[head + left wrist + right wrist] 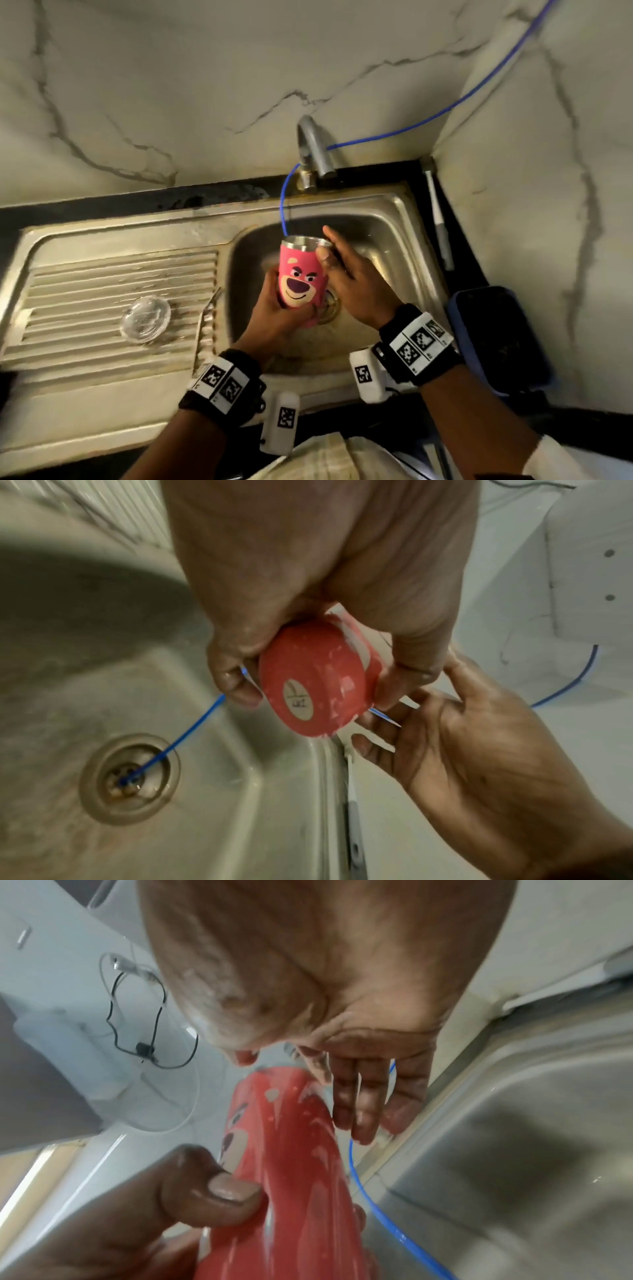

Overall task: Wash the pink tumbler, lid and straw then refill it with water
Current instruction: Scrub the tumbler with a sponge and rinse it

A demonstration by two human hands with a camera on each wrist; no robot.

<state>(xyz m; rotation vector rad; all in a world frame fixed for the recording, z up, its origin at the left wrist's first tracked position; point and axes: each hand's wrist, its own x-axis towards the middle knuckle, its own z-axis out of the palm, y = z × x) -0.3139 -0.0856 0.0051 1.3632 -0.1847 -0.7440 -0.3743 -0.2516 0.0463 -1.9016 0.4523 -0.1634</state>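
Head view: pink tumbler (301, 279) held over the sink (394, 219) basin, lidless; left hand (277, 308) grips its base; right hand (352, 274) spread, thumb at rim. Clear lid (145, 318) on drainboard.
Left wrist: fingers (236, 680) curl round tumbler base.
Right wrist: fingers (359, 1099) straight beside tumbler.

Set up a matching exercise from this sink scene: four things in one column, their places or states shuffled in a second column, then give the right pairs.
Things:
1. pink tumbler
2. clear lid
3. blue tube
4. left hand

Places or states:
A. lies on the ribbed drainboard
B. hangs down from the tap into the basin
C. grips the cup at its base
D. held open-topped above the drain

Pairs: 1-D, 2-A, 3-B, 4-C
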